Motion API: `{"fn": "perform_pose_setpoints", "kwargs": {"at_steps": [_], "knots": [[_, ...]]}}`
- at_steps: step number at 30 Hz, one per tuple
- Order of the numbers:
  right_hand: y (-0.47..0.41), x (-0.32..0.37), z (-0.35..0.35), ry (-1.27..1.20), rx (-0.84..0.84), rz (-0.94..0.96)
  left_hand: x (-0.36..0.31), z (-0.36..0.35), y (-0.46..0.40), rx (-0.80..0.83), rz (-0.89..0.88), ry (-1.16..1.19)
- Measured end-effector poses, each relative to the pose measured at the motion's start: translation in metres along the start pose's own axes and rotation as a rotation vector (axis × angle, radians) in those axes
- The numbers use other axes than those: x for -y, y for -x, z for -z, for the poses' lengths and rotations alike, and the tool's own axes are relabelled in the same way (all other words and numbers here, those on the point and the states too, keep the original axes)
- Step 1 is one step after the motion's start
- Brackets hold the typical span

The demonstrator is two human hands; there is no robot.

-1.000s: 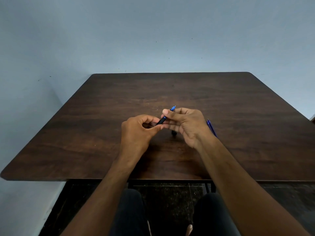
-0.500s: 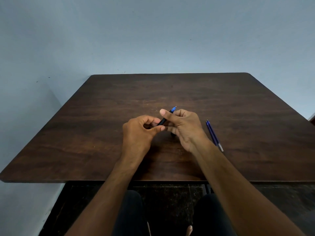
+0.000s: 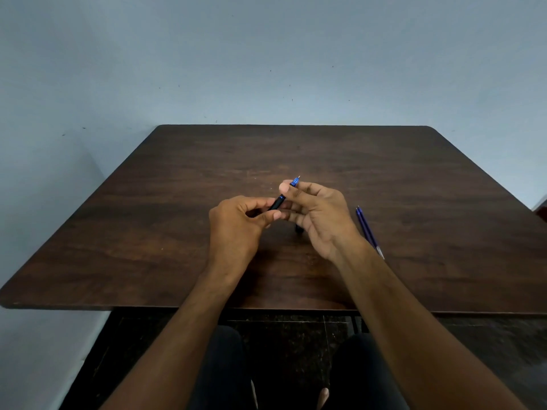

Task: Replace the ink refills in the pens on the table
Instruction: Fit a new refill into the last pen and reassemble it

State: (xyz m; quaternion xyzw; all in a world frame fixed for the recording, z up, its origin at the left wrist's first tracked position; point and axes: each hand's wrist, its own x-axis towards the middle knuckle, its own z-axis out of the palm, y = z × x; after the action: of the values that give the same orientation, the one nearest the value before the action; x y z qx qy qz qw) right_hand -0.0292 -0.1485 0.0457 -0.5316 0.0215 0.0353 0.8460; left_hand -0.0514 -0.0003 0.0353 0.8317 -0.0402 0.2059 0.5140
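left hand [image 3: 236, 220]: pinches the black barrel of the slim blue-tipped pen [image 3: 284, 195], steadying it
right hand [image 3: 313, 214]: grips the blue tip end, probably to unscrew it
spare: thin blue refills [image 3: 367, 229] on dark wooden bench [image 3: 414, 179], handy

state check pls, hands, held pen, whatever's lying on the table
left hand: grips black barrel end of the pen
right hand: pinches blue tip end of the pen
pen: held above the table, tilted, tip pointing away
blue refills: lying flat on table, untouched
table: bears the refills
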Motion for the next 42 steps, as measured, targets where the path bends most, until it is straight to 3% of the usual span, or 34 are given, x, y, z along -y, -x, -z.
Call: {"fn": "perform_pose_setpoints", "kwargs": {"at_steps": [7, 12, 18, 23, 38, 42], "knots": [[-0.001, -0.001, 0.002, 0.052, -0.108, 0.038, -0.001, 0.000, 0.000, 0.018, 0.043, 0.007], [0.002, -0.001, 0.005, -0.033, 0.014, 0.013, 0.000, 0.002, 0.001, 0.029, 0.055, 0.009], [0.000, -0.001, -0.001, 0.050, -0.099, 0.072, 0.000, 0.001, -0.001, 0.019, 0.076, -0.015], [0.002, -0.001, 0.002, 0.012, 0.018, 0.013, 0.000, 0.002, -0.002, 0.009, 0.061, -0.018], [-0.004, -0.009, -0.003, 0.160, -0.198, 0.140, -0.005, 0.000, 0.003, 0.003, 0.100, 0.001], [-0.004, -0.003, 0.004, 0.241, -0.111, 0.133, -0.002, 0.001, 0.001, 0.014, 0.105, 0.001]]}}
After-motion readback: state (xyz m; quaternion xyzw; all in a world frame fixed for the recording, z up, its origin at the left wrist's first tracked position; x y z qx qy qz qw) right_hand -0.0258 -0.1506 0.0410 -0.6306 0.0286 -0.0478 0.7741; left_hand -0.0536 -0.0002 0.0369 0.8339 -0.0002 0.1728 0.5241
